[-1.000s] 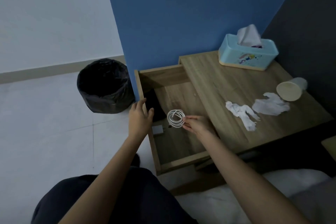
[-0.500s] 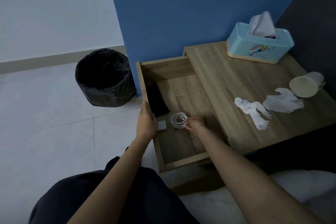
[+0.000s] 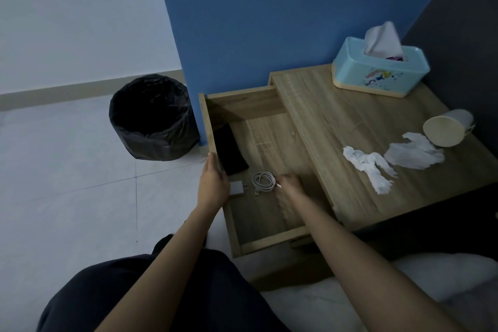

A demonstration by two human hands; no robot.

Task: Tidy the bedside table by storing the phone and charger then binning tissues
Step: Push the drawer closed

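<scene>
The wooden drawer [image 3: 206, 116] of the bedside table [image 3: 336, 121] stands pulled out. In it lie a black phone [image 3: 229, 152], a grey charger plug [image 3: 237, 187] and a coiled white charger cable [image 3: 263, 181]. My left hand [image 3: 213, 183] grips the drawer's front panel. My right hand [image 3: 289, 184] is low inside the drawer, slightly blurred, its fingertips pinching the right edge of the cable coil, which rests on the drawer floor. Two crumpled white tissues [image 3: 369, 167] [image 3: 415, 153] lie on the tabletop.
A bin lined with a black bag [image 3: 153, 118] stands on the tiled floor left of the drawer, by the blue wall. A light blue tissue box [image 3: 377, 73] sits at the table's back. A pale cup [image 3: 444, 129] lies tipped beside the tissues. White bedding [image 3: 404, 291] is at lower right.
My right hand has lowered the cable coil from above the drawer down onto the drawer floor beside the plug. My left hand stays on the drawer front.
</scene>
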